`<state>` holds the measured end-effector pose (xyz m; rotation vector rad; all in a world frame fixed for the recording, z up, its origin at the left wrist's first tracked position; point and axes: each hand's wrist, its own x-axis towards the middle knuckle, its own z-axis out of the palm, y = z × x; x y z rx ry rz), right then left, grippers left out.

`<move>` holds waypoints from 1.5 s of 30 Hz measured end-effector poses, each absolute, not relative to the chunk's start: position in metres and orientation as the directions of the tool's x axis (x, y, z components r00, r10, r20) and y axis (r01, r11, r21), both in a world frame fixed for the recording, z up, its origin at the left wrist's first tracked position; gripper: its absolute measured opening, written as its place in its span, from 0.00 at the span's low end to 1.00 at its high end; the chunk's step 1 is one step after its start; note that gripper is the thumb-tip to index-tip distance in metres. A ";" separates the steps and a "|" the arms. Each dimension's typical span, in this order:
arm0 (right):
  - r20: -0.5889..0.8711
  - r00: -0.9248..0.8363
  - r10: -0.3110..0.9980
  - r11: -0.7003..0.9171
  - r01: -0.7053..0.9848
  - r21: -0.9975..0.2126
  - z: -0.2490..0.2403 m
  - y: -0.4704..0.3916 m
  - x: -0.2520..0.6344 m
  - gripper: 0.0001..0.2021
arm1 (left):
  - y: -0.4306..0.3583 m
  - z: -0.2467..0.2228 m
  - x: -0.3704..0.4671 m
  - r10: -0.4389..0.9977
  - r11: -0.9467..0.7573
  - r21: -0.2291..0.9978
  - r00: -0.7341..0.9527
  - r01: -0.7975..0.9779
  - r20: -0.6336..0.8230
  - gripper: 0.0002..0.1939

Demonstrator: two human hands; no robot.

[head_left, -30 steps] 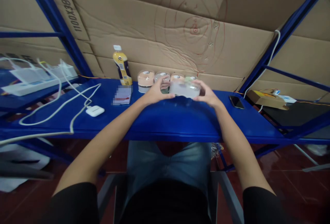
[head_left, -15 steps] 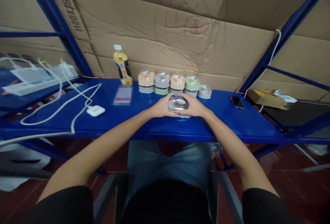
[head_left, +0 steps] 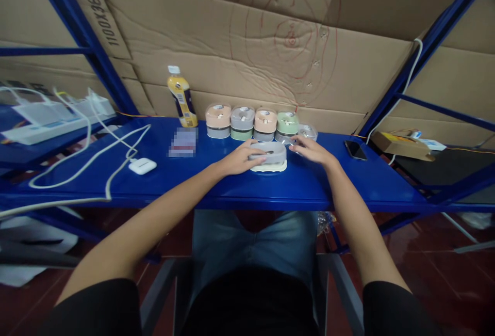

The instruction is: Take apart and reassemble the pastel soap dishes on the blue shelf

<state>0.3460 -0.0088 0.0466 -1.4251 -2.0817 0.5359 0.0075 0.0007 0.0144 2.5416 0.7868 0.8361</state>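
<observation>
My left hand (head_left: 242,158) grips the left end of a small grey oval box (head_left: 275,156), thumb on its near side and fingers at the far side. The box looks uncovered on top, with something small and dark inside that I cannot make out. Under it lies a cream piece with a wavy edge (head_left: 269,167). Just right of the box, my right hand (head_left: 312,150) has its fingers bent around the edge of a clear lid (head_left: 285,140), which is partly hidden and hard to see against the boxes behind.
Behind stand stacked oval boxes in peach (head_left: 218,115), grey (head_left: 242,117) and green (head_left: 288,122). A yellow drink bottle (head_left: 181,96), a blurred card (head_left: 182,142) and a white earphone case (head_left: 143,166) with a cable are at left. A phone (head_left: 355,150) lies right on the blue table (head_left: 232,191).
The clear lid has come off the grey box and moved right and back with my right hand. My left hand has stayed at the box's left end.
</observation>
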 end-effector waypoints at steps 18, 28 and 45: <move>0.434 -0.221 0.873 0.462 0.658 -0.594 0.052 -0.013 0.340 0.45 | 0.006 0.021 -0.022 0.679 -0.734 0.481 0.529 0.479 0.509 0.35; 0.416 -0.557 0.718 0.695 0.559 -0.451 0.047 -0.021 0.285 0.45 | -0.005 0.008 0.030 0.655 -0.739 0.583 0.560 0.337 0.506 0.61; 0.355 -0.633 0.688 0.725 0.582 -0.368 0.040 -0.024 0.278 0.44 | 0.003 -0.001 0.026 0.709 -0.669 0.651 0.571 0.359 0.414 0.66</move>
